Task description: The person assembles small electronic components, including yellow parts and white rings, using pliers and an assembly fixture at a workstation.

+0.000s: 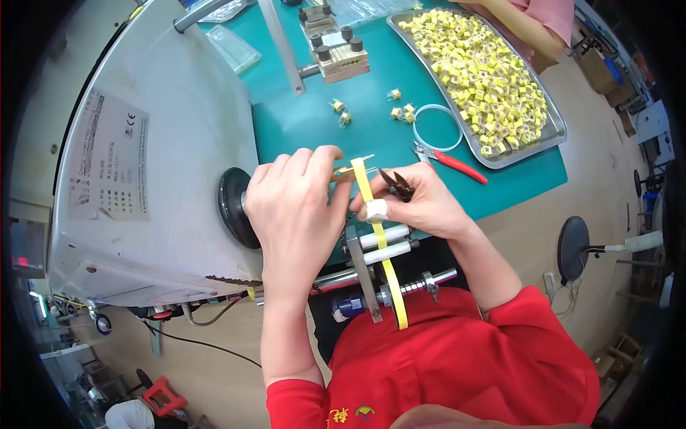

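Note:
A strip of yellow tape (386, 268) runs from its roll past two white rollers (386, 252) up to a small brass-coloured part with thin pins (344, 174). My left hand (296, 204) is closed at that part, fingers curled beside the tape; what lies inside its grip is hidden. In my right hand (436, 204) are small dark scissors (397, 186), blades pointing up and left beside the tape. A white wrap (376, 209) covers my right thumb, which presses close to the strip. Red-handled cutters (461, 166) lie just beyond that hand.
At left stands a grey machine (171, 164) with a black handwheel (236, 207). A metal tray (504, 163) heaped with yellow-wrapped parts sits at far right, beside another person's arm (525, 28). Several loose parts (343, 114) and a pale ring (437, 127) lie on the green mat. Metal clamps (341, 58) stand behind.

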`<control>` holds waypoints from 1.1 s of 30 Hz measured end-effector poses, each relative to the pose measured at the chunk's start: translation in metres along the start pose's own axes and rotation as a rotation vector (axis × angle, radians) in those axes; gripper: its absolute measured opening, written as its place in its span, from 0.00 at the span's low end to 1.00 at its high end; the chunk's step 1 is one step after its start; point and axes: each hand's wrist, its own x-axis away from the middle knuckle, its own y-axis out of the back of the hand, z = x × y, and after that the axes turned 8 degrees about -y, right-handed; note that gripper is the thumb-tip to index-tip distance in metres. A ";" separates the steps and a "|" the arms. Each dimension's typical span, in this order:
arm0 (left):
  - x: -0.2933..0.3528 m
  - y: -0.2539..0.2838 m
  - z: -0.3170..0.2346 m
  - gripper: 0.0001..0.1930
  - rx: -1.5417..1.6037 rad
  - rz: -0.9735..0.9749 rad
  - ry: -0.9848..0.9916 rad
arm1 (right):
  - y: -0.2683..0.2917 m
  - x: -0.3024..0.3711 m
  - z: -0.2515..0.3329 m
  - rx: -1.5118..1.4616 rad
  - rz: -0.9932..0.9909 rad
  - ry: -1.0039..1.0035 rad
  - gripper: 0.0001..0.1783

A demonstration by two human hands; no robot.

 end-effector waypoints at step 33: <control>0.003 -0.016 0.017 0.21 -0.181 -0.632 -0.280 | 0.016 0.016 -0.005 0.512 -0.573 0.770 0.19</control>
